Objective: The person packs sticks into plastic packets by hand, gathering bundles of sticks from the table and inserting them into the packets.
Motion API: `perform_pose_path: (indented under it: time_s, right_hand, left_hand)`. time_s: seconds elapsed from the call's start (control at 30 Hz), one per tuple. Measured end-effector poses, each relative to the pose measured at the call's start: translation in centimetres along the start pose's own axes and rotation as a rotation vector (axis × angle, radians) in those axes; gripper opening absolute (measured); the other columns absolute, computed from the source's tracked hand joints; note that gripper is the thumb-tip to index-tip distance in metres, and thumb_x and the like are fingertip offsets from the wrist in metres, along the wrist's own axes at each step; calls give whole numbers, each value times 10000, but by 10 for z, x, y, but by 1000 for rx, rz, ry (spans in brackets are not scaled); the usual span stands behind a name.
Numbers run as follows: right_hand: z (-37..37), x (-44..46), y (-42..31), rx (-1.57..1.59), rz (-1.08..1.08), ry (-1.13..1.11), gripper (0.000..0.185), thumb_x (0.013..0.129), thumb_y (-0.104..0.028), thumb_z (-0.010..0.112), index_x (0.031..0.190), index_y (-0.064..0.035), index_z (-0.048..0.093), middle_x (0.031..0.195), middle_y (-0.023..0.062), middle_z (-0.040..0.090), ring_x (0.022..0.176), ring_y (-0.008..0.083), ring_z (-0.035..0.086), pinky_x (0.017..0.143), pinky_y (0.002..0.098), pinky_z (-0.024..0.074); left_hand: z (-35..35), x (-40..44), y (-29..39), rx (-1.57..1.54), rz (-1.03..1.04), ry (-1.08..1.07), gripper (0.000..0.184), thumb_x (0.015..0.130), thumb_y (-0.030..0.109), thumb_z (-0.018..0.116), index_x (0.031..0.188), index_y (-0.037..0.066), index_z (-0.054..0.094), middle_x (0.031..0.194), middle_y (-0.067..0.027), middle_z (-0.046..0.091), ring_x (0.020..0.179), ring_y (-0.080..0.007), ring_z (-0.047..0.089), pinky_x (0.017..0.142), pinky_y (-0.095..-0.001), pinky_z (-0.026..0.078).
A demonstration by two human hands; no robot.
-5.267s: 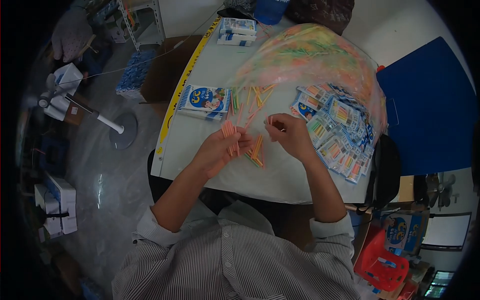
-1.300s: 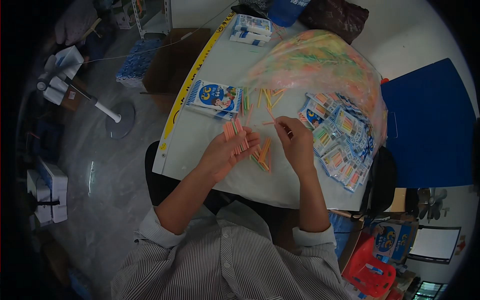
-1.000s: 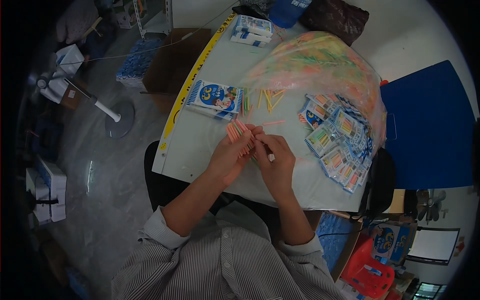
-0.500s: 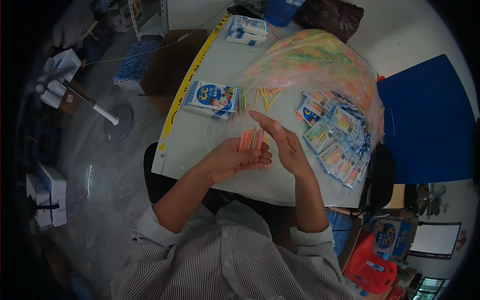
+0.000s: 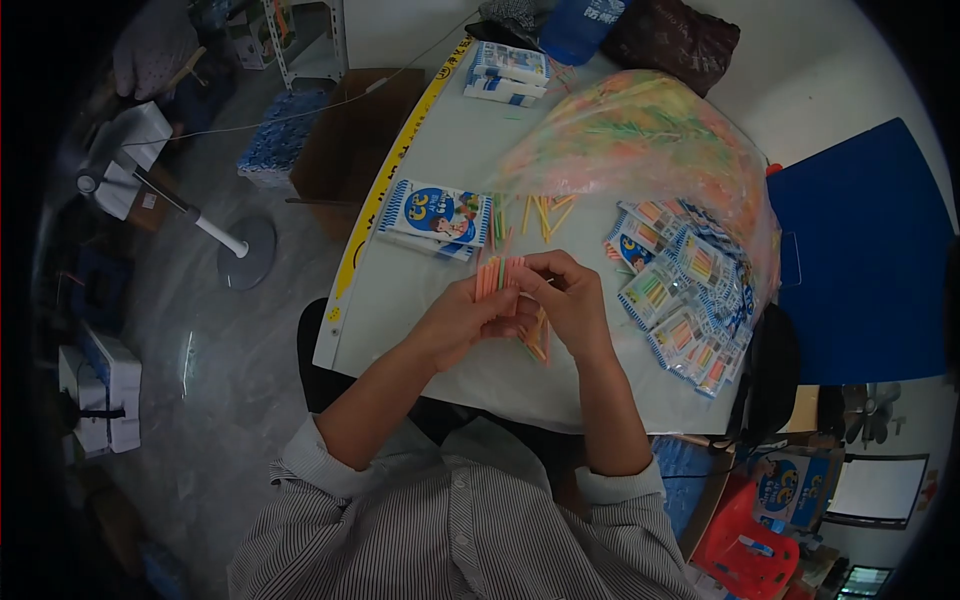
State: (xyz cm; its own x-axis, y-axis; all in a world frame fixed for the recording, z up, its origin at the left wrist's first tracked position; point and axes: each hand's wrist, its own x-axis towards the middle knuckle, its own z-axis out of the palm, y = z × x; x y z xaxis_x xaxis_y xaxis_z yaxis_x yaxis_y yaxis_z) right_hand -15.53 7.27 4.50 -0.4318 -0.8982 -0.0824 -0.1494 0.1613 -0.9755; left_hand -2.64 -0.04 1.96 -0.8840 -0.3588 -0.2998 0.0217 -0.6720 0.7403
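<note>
The left hand (image 5: 466,318) has its fingers closed round a bundle of thin sticks (image 5: 490,276), mostly pink with a green one among them, and holds it above the white surface (image 5: 448,140), nearer the front edge than the back. The thumb lies across the lower part of the bundle; the upper ends stand clear of the grip, lined up side by side and pointing toward the back edge. The right hand (image 5: 575,300) meets the bundle from the right, its bent forefinger and thumb drawn close at the upper right end of the sticks — whether they pinch a single stick, I cannot tell. Just below the hands, toward the front edge, loose sticks (image 5: 540,345) lie partly hidden behind the fingers. Beyond the bundle, more yellow sticks (image 5: 546,217) are scattered before a large clear bag (image 5: 640,130) full of coloured sticks, which fills the back right part of the surface. Blue-and-white packets (image 5: 436,213) lie stacked near the left edge, beside its yellow strip (image 5: 398,150), and another stack (image 5: 508,72) sits by the back left corner. Along the right edge spreads a heap of packets with sticks showing through (image 5: 690,295) — well apart from the grip.
</note>
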Motion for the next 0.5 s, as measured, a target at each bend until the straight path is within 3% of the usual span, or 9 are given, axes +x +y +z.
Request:
perform_pose_path:
  time_s: [0.17,0.33,0.5]
  right_hand:
    - [9,4,7,146,40,41,133,774,-65,597,883,2,565,791,41,565,708,66,529,614,182,438]
    - [13,6,15,267,-132,19,94,804,-15,533,893,-9,504,753,14,521,617,50,493,581,174,426]
    - [12,7,20,286,-116,-31,141,802,-15,534,939,-5,501,735,5,507,580,46,476,542,168,414]
  left_hand:
    - [-3,1,-3,19,13,110,204,874,186,458,1030,62,501,864,-28,587,779,-79,560,616,-194,420]
    - [-10,3,-9,-43,35,87,181,872,177,461,969,38,523,828,-34,576,676,-68,521,556,-195,395]
    - [-9,2,-10,-52,29,126,169,867,177,470,929,30,527,755,-21,548,622,-65,487,516,-183,376]
